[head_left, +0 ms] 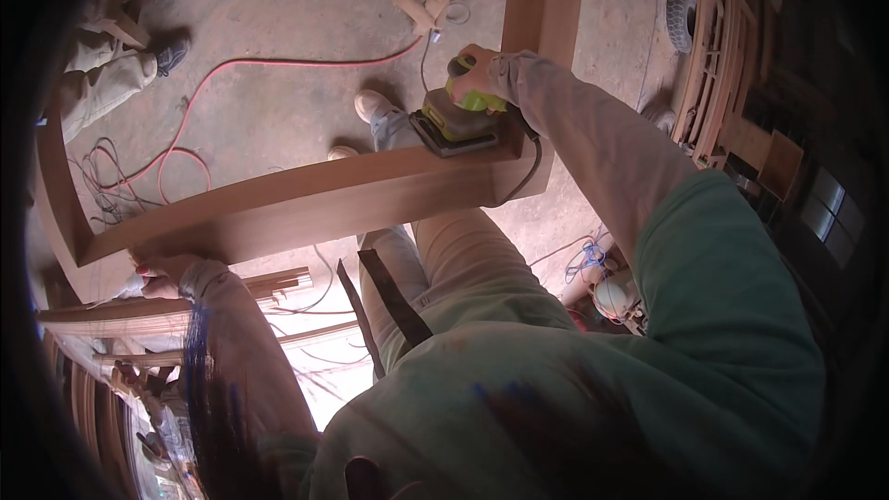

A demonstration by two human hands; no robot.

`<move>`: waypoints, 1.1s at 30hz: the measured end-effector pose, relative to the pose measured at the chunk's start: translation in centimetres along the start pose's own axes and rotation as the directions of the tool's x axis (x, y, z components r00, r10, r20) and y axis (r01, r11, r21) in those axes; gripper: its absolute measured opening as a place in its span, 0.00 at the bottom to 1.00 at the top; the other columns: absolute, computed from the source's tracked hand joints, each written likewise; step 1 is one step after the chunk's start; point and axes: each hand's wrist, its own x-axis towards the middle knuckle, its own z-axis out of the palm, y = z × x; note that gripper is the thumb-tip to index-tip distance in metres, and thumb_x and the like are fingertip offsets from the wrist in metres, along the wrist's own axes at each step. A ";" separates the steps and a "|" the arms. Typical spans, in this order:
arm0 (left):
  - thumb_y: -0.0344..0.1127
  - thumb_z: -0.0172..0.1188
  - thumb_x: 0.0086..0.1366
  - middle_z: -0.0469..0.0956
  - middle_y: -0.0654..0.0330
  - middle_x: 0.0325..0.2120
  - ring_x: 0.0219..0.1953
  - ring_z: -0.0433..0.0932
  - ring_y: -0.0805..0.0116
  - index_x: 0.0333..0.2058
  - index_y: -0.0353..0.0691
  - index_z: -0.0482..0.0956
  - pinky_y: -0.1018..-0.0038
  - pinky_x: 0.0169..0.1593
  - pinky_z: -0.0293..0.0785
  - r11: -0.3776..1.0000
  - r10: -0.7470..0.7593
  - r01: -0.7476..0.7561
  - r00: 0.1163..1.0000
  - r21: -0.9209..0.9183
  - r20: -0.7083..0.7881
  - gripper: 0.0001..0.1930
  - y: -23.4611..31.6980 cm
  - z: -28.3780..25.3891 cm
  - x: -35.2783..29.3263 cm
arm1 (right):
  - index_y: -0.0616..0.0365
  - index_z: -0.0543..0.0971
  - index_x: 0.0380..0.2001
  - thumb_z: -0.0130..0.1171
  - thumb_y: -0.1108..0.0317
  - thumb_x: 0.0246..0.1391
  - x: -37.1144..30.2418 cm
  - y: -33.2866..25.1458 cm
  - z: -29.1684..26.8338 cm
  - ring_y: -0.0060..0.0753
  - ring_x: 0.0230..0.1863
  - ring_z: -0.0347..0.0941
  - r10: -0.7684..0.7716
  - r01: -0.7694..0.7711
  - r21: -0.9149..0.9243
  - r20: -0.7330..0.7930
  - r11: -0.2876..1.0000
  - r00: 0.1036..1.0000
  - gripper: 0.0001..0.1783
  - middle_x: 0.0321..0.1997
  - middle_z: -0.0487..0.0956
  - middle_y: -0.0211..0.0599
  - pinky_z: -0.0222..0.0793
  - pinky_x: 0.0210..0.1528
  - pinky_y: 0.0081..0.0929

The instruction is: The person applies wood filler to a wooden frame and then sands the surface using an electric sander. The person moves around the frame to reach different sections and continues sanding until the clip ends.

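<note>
My right hand (pixel 477 81) is closed around the green-and-black grip of a power sander (pixel 456 125). The sander's flat base rests on the upper edge of a large wooden frame (pixel 315 187), close to its right corner. A dark cord hangs from the tool past the frame's side. At the left, my left hand (pixel 169 275) is at the near board's lower edge by the frame's left corner. Its fingers look curled against the wood, though they are small and partly hidden.
Inside the frame's outline, a red hose (pixel 269 61) and tangled cords (pixel 106 171) lie on the concrete floor. Another person's leg (pixel 111 93) and shoe are at the far left. Timber (pixel 718 56) and a tyre (pixel 681 20) are at the right; more boards (pixel 120 315) lie lower left.
</note>
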 end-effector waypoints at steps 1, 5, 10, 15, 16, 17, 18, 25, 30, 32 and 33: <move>0.49 0.46 0.70 0.74 0.40 0.41 0.40 0.76 0.48 0.42 0.30 0.66 0.57 0.40 0.72 0.999 0.017 -0.018 1.000 -0.038 -0.009 0.22 0.1 -0.1 -0.2 | 0.57 0.66 0.57 0.71 0.57 0.30 0.1 0.1 0.0 0.43 0.42 0.78 -0.019 0.019 -0.037 -0.002 0.999 1.000 0.46 0.48 0.76 0.51 0.79 0.35 0.34; 0.48 0.46 0.70 0.74 0.40 0.41 0.40 0.76 0.49 0.43 0.31 0.66 0.57 0.41 0.72 0.995 0.021 -0.022 1.000 0.094 0.021 0.21 -1.2 -0.2 0.9 | 0.56 0.66 0.56 0.71 0.57 0.29 0.7 0.2 0.1 0.45 0.38 0.78 -0.023 0.023 0.009 -0.012 1.000 1.000 0.46 0.46 0.76 0.51 0.79 0.32 0.36; 0.47 0.47 0.70 0.74 0.40 0.41 0.40 0.76 0.48 0.45 0.31 0.65 0.57 0.41 0.72 0.999 -0.025 0.025 1.000 0.037 0.016 0.21 -0.4 0.0 0.5 | 0.50 0.65 0.57 0.72 0.59 0.29 1.6 0.7 0.7 0.49 0.31 0.79 0.058 -0.057 0.026 -0.063 0.998 0.996 0.46 0.43 0.77 0.52 0.80 0.26 0.38; 0.47 0.47 0.70 0.74 0.40 0.42 0.41 0.76 0.48 0.46 0.31 0.64 0.57 0.41 0.73 0.991 0.079 -0.080 0.997 0.112 0.009 0.21 -1.6 -0.8 1.4 | 0.50 0.63 0.59 0.72 0.60 0.30 1.2 0.6 0.2 0.51 0.42 0.76 -0.008 0.008 0.014 0.016 1.000 1.000 0.48 0.47 0.75 0.53 0.80 0.29 0.39; 0.46 0.47 0.70 0.74 0.40 0.42 0.41 0.76 0.47 0.47 0.32 0.64 0.57 0.41 0.73 0.988 0.082 -0.083 0.997 0.129 0.017 0.20 -1.5 -0.6 1.4 | 0.50 0.63 0.59 0.72 0.59 0.30 1.2 0.5 0.3 0.51 0.42 0.76 -0.003 0.003 0.007 0.008 1.000 1.000 0.48 0.47 0.75 0.53 0.80 0.30 0.38; 0.47 0.47 0.70 0.74 0.40 0.42 0.40 0.76 0.47 0.47 0.32 0.64 0.57 0.41 0.73 0.986 0.075 -0.076 0.997 0.146 0.012 0.20 -1.4 -0.4 1.2 | 0.50 0.63 0.59 0.72 0.59 0.30 1.6 0.6 0.5 0.51 0.42 0.76 0.024 -0.024 -0.006 -0.018 1.000 1.000 0.48 0.48 0.75 0.53 0.79 0.31 0.38; 0.47 0.46 0.70 0.74 0.40 0.42 0.40 0.76 0.46 0.47 0.32 0.64 0.57 0.41 0.73 0.984 0.068 -0.069 0.998 0.162 0.007 0.21 -1.0 -0.3 0.7 | 0.50 0.63 0.59 0.72 0.58 0.30 1.9 0.7 0.8 0.51 0.43 0.76 0.059 -0.060 -0.020 -0.043 0.998 0.997 0.49 0.48 0.75 0.53 0.78 0.33 0.38; 0.48 0.45 0.70 0.74 0.39 0.40 0.40 0.76 0.44 0.46 0.32 0.65 0.55 0.40 0.74 0.943 0.266 -0.259 0.964 0.206 -0.008 0.21 -3.6 0.1 2.0 | 0.51 0.62 0.60 0.71 0.55 0.29 0.6 0.7 0.0 0.50 0.46 0.76 0.037 -0.038 -0.091 -0.015 0.995 0.999 0.51 0.50 0.75 0.53 0.75 0.42 0.36; 0.48 0.45 0.70 0.75 0.39 0.40 0.38 0.77 0.44 0.45 0.32 0.65 0.55 0.39 0.73 0.944 0.225 -0.214 0.974 0.251 -0.015 0.20 -3.0 0.1 1.3 | 0.51 0.62 0.61 0.71 0.53 0.28 1.8 0.8 0.4 0.49 0.47 0.75 0.093 -0.103 -0.162 -0.068 0.981 0.993 0.52 0.51 0.74 0.53 0.72 0.49 0.35; 0.48 0.45 0.70 0.74 0.39 0.40 0.38 0.77 0.43 0.46 0.33 0.65 0.54 0.38 0.73 0.895 0.358 -0.344 0.934 0.283 0.003 0.21 -5.3 0.1 2.3 | 0.51 0.61 0.61 0.71 0.52 0.28 0.1 0.0 -0.2 0.49 0.47 0.75 0.033 -0.038 -0.199 -0.027 0.979 0.999 0.53 0.52 0.74 0.53 0.71 0.50 0.34; 0.49 0.45 0.70 0.74 0.39 0.40 0.38 0.77 0.43 0.46 0.33 0.65 0.54 0.38 0.73 0.864 0.448 -0.433 0.894 0.255 0.000 0.21 -6.8 0.1 3.2 | 0.51 0.61 0.62 0.71 0.52 0.28 -0.6 -0.3 -0.4 0.49 0.47 0.75 0.019 -0.019 -0.215 -0.003 0.976 1.000 0.53 0.52 0.74 0.53 0.71 0.50 0.34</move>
